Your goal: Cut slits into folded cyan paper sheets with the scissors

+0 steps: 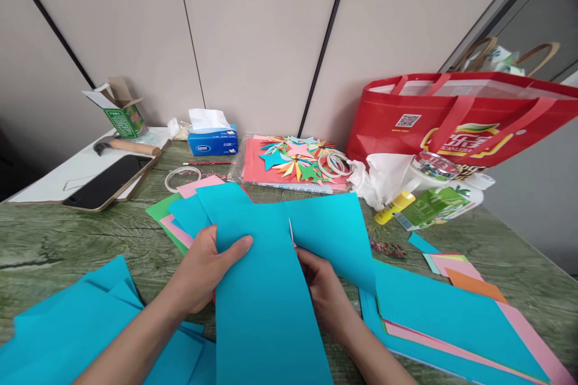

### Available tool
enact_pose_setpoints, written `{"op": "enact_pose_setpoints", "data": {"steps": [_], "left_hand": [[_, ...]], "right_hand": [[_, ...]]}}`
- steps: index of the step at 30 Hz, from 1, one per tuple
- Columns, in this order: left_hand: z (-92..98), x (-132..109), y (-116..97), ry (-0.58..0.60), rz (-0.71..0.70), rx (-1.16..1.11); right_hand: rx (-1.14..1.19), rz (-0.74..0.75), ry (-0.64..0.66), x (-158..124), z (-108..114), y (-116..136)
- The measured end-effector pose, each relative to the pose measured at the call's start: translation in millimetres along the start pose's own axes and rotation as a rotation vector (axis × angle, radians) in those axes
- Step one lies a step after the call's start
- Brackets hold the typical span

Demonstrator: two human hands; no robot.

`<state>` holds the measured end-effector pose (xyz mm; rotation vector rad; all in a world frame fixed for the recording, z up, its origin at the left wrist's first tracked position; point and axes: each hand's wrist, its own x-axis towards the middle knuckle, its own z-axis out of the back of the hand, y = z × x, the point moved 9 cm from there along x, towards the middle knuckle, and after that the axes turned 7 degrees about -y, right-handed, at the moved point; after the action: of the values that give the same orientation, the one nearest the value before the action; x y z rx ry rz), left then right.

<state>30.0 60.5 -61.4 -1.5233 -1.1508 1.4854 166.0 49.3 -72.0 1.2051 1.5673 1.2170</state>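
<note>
Blue ppr [266,300] in L grip [210,267]

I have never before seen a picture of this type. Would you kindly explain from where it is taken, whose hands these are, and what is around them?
There is no machine here. One person wears a camera on the head, looking forward and down at their own bare hands. The left hand grips a blue sheet, thumb on top. The right hand seems to hold scissors; only a thin blade shows clearly. On the green table lie more blue paper and a coloured paper pile. Behind stand a tissue box and a red bag.
</note>
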Motion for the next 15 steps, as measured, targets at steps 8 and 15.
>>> {"op": "enact_pose_setpoints", "data": {"steps": [8, 15], "left_hand": [[-1.4, -0.6, -0.2, 0.027, -0.006, -0.020], [3.9, 0.3, 0.4, -0.005, -0.019, 0.026]], "right_hand": [[0.000, -0.005, -0.020, 0.9, 2.4, -0.7], [-0.022, -0.008, -0.020, 1.1, 2.0, 0.5]]}}
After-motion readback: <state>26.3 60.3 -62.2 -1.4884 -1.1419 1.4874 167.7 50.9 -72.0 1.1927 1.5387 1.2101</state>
